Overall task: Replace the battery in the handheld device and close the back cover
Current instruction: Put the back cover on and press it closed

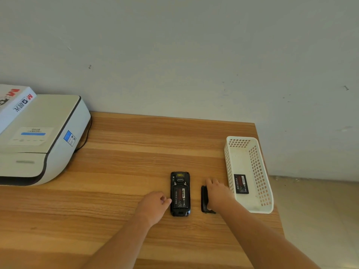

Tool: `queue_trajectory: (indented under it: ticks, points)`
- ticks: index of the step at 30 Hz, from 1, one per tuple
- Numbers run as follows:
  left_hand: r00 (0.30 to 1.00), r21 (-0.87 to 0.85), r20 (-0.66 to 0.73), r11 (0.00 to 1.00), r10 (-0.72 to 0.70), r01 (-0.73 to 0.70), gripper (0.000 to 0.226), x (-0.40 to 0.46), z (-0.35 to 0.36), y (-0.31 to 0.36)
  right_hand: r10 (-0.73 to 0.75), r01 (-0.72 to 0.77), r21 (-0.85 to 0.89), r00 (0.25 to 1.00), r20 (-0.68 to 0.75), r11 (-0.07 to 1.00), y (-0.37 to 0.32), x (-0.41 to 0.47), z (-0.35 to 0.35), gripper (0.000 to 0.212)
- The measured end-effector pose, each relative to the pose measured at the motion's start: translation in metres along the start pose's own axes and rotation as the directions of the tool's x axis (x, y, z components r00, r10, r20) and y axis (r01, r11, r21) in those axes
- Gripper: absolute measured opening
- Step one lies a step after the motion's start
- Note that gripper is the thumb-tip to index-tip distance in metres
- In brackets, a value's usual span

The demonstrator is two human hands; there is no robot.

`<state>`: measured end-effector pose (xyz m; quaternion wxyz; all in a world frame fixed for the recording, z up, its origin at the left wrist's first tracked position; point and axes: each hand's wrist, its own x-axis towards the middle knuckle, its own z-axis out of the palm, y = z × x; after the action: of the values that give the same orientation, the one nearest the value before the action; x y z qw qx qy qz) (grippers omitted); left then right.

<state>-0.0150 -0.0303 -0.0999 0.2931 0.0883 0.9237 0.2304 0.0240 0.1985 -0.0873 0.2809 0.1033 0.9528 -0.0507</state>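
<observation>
A black handheld device (180,194) lies face down on the wooden table, its back open with a black battery (181,198) seated in the bay. My left hand (153,207) rests beside the device's left edge, fingers curled, thumb touching the casing. The black back cover (204,199) lies to the right of the device. My right hand (217,193) lies over the cover and hides most of it, fingers spread on it. Another black battery (241,184) lies inside the white basket (250,208).
The white perforated basket stands near the table's right edge (270,191). A white printer (38,140) with a box (13,101) on top fills the back left, its cable (85,140) trailing behind. A grey wall rises behind the table.
</observation>
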Motion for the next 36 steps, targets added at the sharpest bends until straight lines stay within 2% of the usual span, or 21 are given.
queue_trajectory:
  ticks: [4, 7, 10, 12, 14, 17, 21, 29, 36]
  points:
    - [1.000, -0.031, -0.001, 1.000, -0.001, 0.001, 0.024, 0.001, -0.005, 0.004, -0.018, 0.016, 0.081, 1.000, 0.022, 0.997, 0.003, -0.003, -0.006, 0.042]
    - [1.000, -0.081, 0.001, 0.997, -0.009, 0.009, 0.024, 0.004, -0.011, 0.008, -0.015, -0.004, 0.168, 0.994, 0.110, 0.986, 0.008, 0.001, -0.018, 0.034]
    - [1.000, -0.086, -0.004, 0.996, 0.008, -0.008, 0.023, 0.006, -0.021, 0.014, -0.003, -0.064, 0.328, 0.980, 0.199, 0.943, 0.014, 0.000, -0.031, 0.031]
    - [1.000, -0.079, -0.004, 0.996, 0.028, -0.029, 0.022, 0.007, -0.026, 0.018, 0.009, -0.092, 0.492, 0.986, 0.169, 0.866, 0.021, -0.001, -0.035, 0.028]
    - [0.999, -0.074, -0.001, 0.996, 0.043, -0.043, 0.020, 0.007, -0.032, 0.020, 0.015, -0.096, 0.665, 0.992, 0.127, 0.741, 0.026, -0.001, -0.043, 0.023]
    - [0.998, -0.072, 0.000, 0.996, 0.060, -0.059, 0.019, 0.006, -0.039, 0.021, 0.000, -0.061, 0.803, 0.997, 0.075, 0.593, 0.024, 0.003, -0.064, 0.024]
    - [0.998, -0.091, -0.020, 0.994, 0.052, -0.054, 0.018, 0.001, -0.046, 0.019, -0.049, 0.002, 0.836, 0.998, 0.030, 0.548, 0.004, 0.010, -0.085, 0.023]
    - [1.000, -0.120, -0.015, 0.993, 0.000, -0.002, 0.015, -0.003, -0.043, 0.013, -0.131, -0.016, 0.804, 0.985, 0.116, 0.594, -0.036, 0.017, -0.071, 0.022]
    - [1.000, -0.179, 0.006, 0.983, -0.028, 0.029, 0.011, 0.006, -0.032, 0.023, -0.134, -0.031, 0.791, 0.981, 0.142, 0.611, -0.045, 0.019, -0.054, 0.028]
